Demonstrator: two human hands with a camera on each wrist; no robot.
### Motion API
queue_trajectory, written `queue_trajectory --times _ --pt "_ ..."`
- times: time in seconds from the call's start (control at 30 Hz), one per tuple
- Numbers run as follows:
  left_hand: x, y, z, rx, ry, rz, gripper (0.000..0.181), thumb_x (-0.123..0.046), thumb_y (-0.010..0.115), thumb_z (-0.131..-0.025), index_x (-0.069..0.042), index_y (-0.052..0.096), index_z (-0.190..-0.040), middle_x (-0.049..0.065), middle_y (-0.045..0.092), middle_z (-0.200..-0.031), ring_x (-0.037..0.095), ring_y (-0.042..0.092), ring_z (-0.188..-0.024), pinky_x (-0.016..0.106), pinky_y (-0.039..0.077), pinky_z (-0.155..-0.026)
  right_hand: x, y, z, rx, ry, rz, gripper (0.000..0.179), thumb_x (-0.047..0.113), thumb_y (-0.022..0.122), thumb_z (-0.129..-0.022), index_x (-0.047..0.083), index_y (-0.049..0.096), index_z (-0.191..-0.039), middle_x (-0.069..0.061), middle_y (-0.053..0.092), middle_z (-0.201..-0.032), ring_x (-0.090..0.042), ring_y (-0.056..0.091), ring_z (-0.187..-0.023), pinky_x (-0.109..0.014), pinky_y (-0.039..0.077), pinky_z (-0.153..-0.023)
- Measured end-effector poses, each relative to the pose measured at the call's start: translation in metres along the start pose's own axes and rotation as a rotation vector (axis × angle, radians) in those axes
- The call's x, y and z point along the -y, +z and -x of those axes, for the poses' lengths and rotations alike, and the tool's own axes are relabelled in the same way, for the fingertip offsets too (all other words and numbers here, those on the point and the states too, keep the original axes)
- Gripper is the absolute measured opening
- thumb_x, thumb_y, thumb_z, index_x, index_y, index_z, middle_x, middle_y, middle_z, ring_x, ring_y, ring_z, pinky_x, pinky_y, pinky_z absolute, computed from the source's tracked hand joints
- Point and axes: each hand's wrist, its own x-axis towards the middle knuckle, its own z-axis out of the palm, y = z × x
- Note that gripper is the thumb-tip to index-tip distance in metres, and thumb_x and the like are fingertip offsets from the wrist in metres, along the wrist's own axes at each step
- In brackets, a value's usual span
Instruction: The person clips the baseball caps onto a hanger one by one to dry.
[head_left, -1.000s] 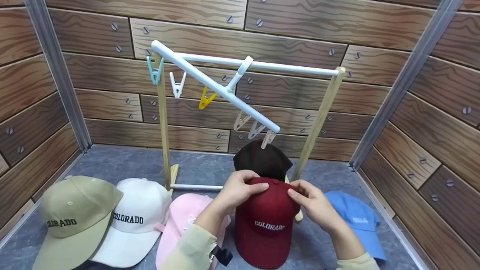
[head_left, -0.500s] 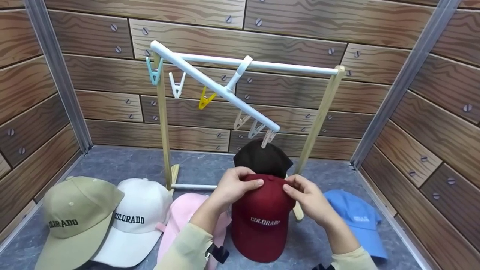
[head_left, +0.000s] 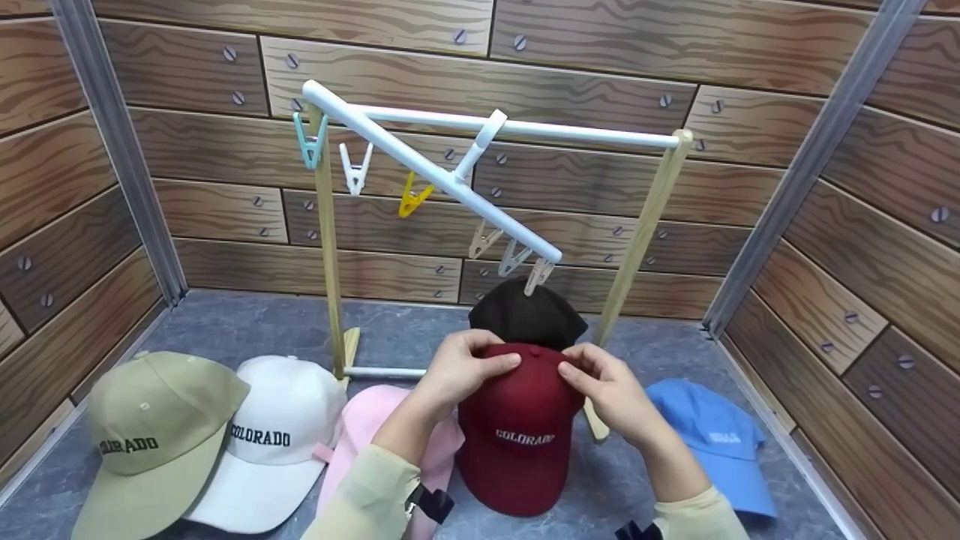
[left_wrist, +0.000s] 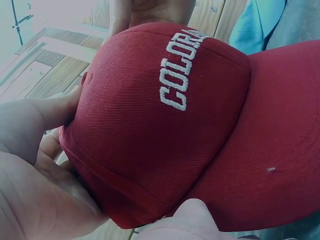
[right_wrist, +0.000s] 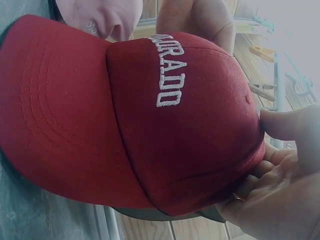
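A dark red baseball cap (head_left: pixel 517 405) with COLORADO stitched in white hangs brim-down between both hands. My left hand (head_left: pixel 457 367) pinches its crown on the left, thumb on the front and fingers behind. On the other side my right hand (head_left: pixel 607 382) pinches the crown the same way. In both wrist views the fingers behind the cap are partly hidden by it. Right behind it is a black cap (head_left: pixel 525 311), its top at a beige clothespin (head_left: pixel 538 276) on the end of the white clip hanger (head_left: pixel 420 165).
The hanger hooks over the crossbar of a rack (head_left: pixel 585 133) with wooden posts. Other clips, including a yellow clothespin (head_left: pixel 414 196), dangle from it. An olive cap (head_left: pixel 165 412), a white cap (head_left: pixel 285 405) and a pink cap (head_left: pixel 375 420) lie left, a blue cap (head_left: pixel 712 435) right.
Both hands have moved the red cap slightly up and to the left, closer over the black cap. Their grip looks the same. The other caps and the hanger stay put.
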Motion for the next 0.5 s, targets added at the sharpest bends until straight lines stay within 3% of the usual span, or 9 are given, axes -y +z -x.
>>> queue_trajectory --times 0.5 --pt "-0.0027 -0.0081 0.0006 -0.020 0.011 -0.019 0.017 -0.018 0.091 -0.092 -0.004 0.082 -0.095 -0.002 0.073 -0.089 0.015 0.063 -0.088 0.029 0.053 -0.076 0.0061 0.0077 -0.0069 -0.039 -0.024 0.019 0.023 0.016 0.069 -0.112 -0.005 0.069 -0.121 -0.013 0.071 -0.104 -0.017 0.067 -0.091 -0.028 0.056 -0.079"
